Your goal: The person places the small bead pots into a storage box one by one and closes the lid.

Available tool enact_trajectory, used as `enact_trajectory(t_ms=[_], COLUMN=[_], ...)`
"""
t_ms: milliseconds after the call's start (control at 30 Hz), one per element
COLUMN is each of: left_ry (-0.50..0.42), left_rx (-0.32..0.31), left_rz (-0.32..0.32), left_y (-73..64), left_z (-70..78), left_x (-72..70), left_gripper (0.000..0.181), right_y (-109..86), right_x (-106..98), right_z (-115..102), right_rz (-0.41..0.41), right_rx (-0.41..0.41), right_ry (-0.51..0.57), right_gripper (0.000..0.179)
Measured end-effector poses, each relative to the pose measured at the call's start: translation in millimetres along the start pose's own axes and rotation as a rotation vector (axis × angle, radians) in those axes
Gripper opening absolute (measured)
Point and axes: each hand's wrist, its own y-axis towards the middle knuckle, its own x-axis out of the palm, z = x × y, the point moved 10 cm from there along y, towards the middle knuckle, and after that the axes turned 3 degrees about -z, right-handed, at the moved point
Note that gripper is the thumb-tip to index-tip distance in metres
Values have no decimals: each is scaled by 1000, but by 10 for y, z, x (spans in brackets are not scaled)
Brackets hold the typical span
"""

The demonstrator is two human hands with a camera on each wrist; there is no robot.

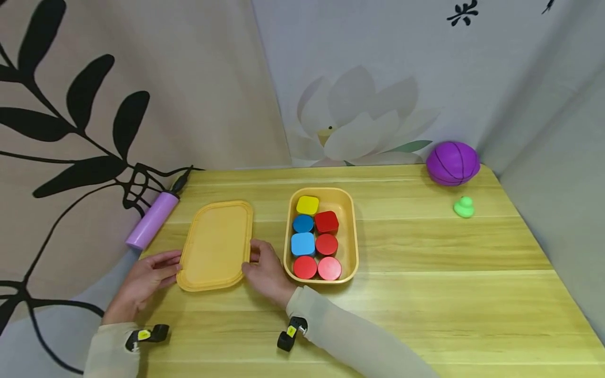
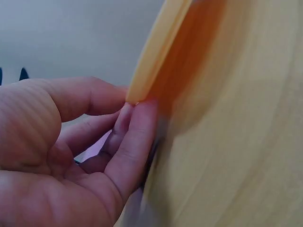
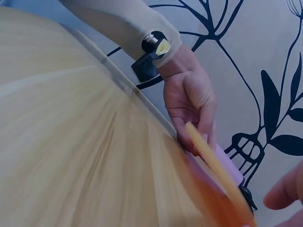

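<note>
A yellow rectangular lid (image 1: 217,244) with rounded corners hangs a little above the wooden table, its shadow beneath it. My left hand (image 1: 142,283) pinches its left edge, the thumb over the rim and fingertips below, as the left wrist view shows. At the lid's right edge my right hand (image 1: 269,270) holds the rim; in the right wrist view only part of its fingers (image 3: 286,189) shows. Just right of that hand stands a yellow box (image 1: 350,236) without a cover. Inside its left and middle part lie yellow, blue, red and pink blocks (image 1: 326,244), some round, some square.
A purple pump (image 1: 153,220) with a black nozzle lies at the table's left edge. At the far right sit a purple ball (image 1: 452,163) and a small green toy (image 1: 464,207). Printed curtains (image 1: 189,79) hang behind the wooden table (image 1: 449,304).
</note>
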Motion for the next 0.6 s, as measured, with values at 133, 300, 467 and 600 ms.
enact_trajectory(t_ms=[133,300,467,600], left_ry=[-144,-334,-445,-432], left_rx=[60,140,221,269], left_rz=[-45,-116,-162,-166], left_y=[-22,-59,-144,-200], left_z=[25,127,321,477], left_x=[-16,15,93,150], left_gripper=[35,40,43,44], right_y=[14,42,11,-59], right_x=[4,-13,-47,-132], right_z=[-11,-57,-165,-310], right_rz=[-5,-21,-59,-77], right_rx=[-14,-35,-34,-48], right_ry=[-5,-15,47,63], right_gripper=[58,61,60,60])
